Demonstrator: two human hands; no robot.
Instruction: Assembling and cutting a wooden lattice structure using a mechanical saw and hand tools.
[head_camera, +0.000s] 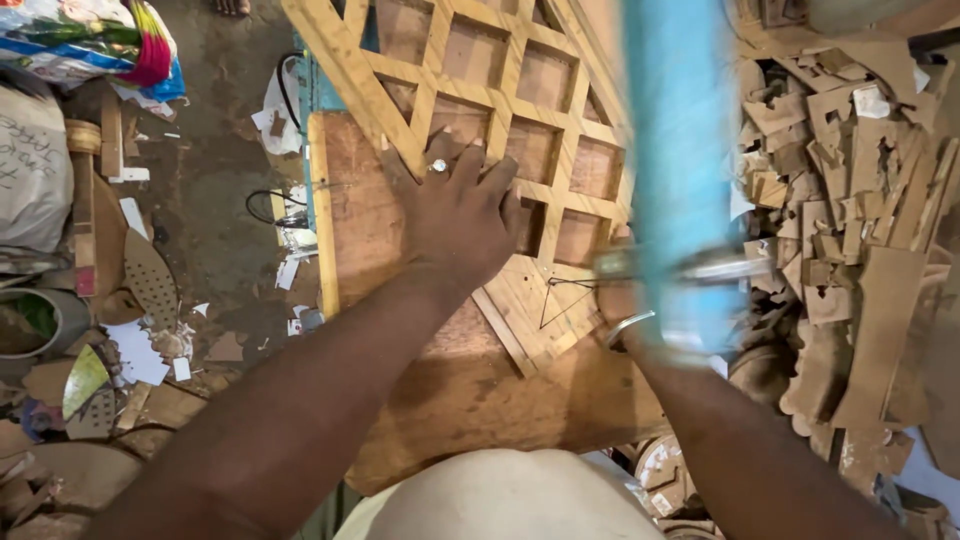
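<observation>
Left hand (460, 205) lies flat on the wooden lattice (520, 110), many squares already cut; right hand (625, 305) grips a blurred blue saw (680, 160), triangle outline uncut

The pale wooden lattice panel (520, 110) lies on the brown plywood workboard (370, 230), with the left hand (462, 215) flat upon it. A heap of brown wood offcuts (850, 200) lies right of the board; the grey littered floor (215, 180) lies left.
</observation>
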